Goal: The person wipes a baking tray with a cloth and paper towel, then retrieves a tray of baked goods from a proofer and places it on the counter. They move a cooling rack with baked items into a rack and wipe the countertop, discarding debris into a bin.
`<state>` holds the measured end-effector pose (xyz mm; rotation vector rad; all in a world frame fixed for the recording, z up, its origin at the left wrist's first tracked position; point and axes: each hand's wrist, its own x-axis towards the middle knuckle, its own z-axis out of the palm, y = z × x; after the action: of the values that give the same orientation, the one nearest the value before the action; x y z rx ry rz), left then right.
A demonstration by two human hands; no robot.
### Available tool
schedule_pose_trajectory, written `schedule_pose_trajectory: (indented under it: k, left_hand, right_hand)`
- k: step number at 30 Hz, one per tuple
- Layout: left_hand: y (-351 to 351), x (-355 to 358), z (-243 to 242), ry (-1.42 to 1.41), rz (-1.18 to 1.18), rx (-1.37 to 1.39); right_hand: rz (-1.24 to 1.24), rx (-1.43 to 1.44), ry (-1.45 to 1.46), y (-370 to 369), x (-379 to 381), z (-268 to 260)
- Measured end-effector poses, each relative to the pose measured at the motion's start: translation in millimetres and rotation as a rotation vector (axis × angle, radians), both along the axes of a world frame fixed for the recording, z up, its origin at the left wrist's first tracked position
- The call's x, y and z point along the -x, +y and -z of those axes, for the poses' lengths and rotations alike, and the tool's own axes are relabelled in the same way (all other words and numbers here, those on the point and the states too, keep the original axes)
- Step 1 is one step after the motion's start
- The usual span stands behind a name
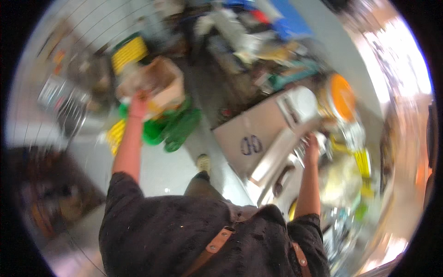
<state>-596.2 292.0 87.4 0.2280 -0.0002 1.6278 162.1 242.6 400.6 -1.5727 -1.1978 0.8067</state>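
Motion blur softens the whole picture. At the left, my left hand [139, 99] is at the near side of an open tan box [169, 86], apparently cardboard, and seems to grip its rim; the fingers are smeared. Green bottle-like things [181, 131] show just below that box. To the right, my right hand [312, 142] reaches in among blurred metallic and white things beside a long pale box-like piece [273, 157]. Its fingers are too blurred to tell whether they hold anything.
A large cardboard box [233, 133] with dark marks lies ahead. A white round lid [303, 100] and an orange-lidded container [342, 97] stand beyond my right hand. Mixed items [242, 41] crowd the far side. Wire racking [114, 20] runs along the left; my shoe [203, 162] is on the floor.
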Motion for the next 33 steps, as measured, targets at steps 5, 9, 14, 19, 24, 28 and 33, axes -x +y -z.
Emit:
schedule_pose_trajectory:
  k: [5,9,14,19,24,28,33]
  left_hand:
    - [134,111,22,0.832,-0.249,0.413]
    - [97,113,10,1.831,-0.662,0.641]
    - [65,-35,-50,1.737,-0.073,0.558]
    - [87,-242,-165,1.543,-0.212,-0.361]
    - [53,-409,-291,1.364,-0.132,-0.725]
    - [-27,-546,-288,1.464,0.395,-0.791]
    - [-105,-642,-227,1.539,0.831,-0.642]
  right_hand:
    - [0.262,0.167,-0.331,-198,85,54]
    - [0.573,0.618,-0.111,-324,173,92]
    - [0.457,0.800,0.346,-465,256,100]
    - [0.674,0.880,0.257,-539,247,181]
    - [1.036,1.067,0.157,-660,239,225]
    - [1.345,1.136,0.117,-713,232,253]
    - [1.452,0.944,-0.129,-698,218,291]
